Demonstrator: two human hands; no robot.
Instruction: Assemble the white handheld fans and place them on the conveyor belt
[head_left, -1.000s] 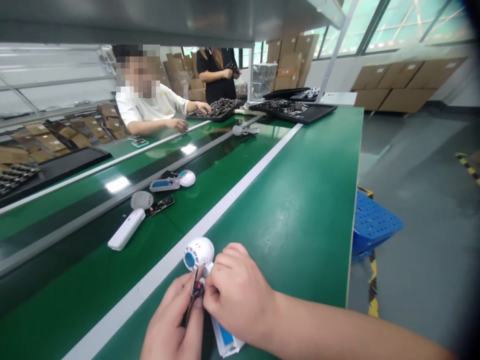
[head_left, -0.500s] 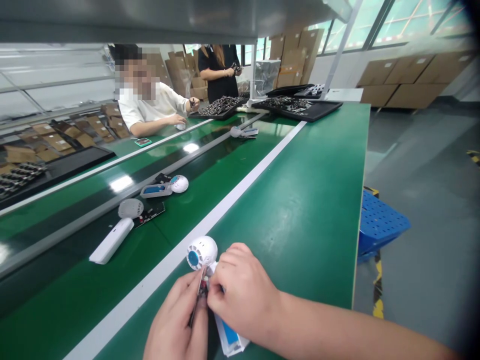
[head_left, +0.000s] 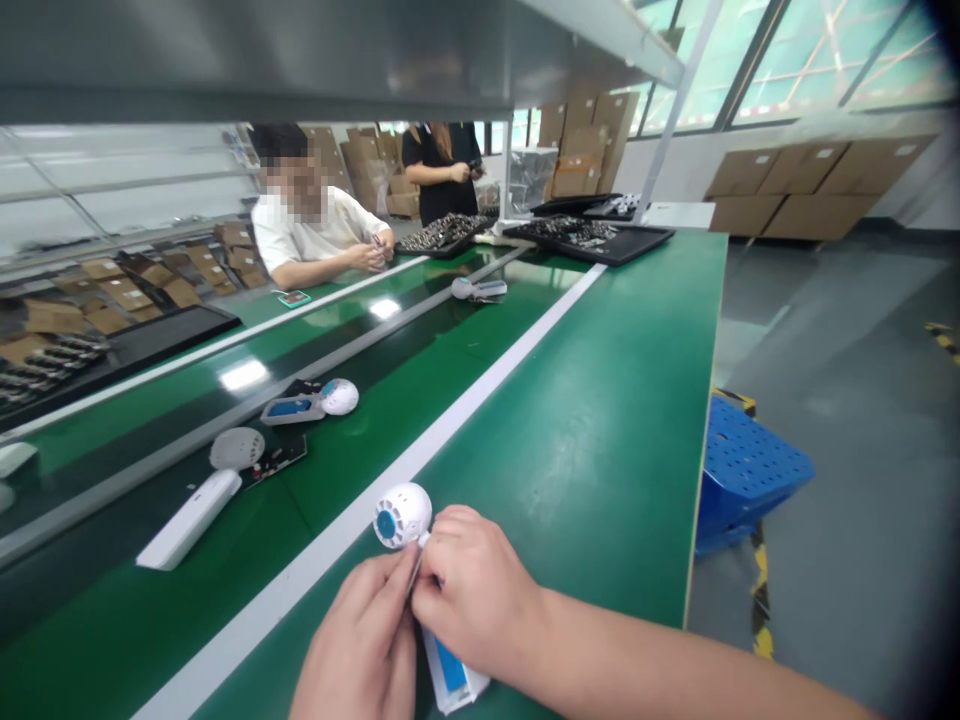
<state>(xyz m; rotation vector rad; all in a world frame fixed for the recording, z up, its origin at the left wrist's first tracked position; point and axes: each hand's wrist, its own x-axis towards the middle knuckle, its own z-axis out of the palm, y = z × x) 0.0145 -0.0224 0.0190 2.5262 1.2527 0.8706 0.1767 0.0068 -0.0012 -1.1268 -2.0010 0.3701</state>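
A white device with a round vented head [head_left: 403,515] and a blue centre lies at the near edge of the green table. Its open handle, with a blue part [head_left: 451,668] inside, shows below my hands. My left hand [head_left: 360,635] is closed on a thin circuit board, seen edge-on at the fingertips. Pressed against it from the right, my right hand [head_left: 476,590] is closed at the neck of the device; what its fingers pinch is hidden.
Similar devices lie on the glossy green strip: a white handle [head_left: 189,520], one with a blue part [head_left: 294,408], and a farther one [head_left: 480,290]. Black trays [head_left: 637,245] stand at the back. A blue basket [head_left: 750,470] is right of the table. A seated person works across.
The devices on the green strip have shifted left and toward me. The view has tilted slightly. The board between my hands shows less. The seated person's hands have come together.
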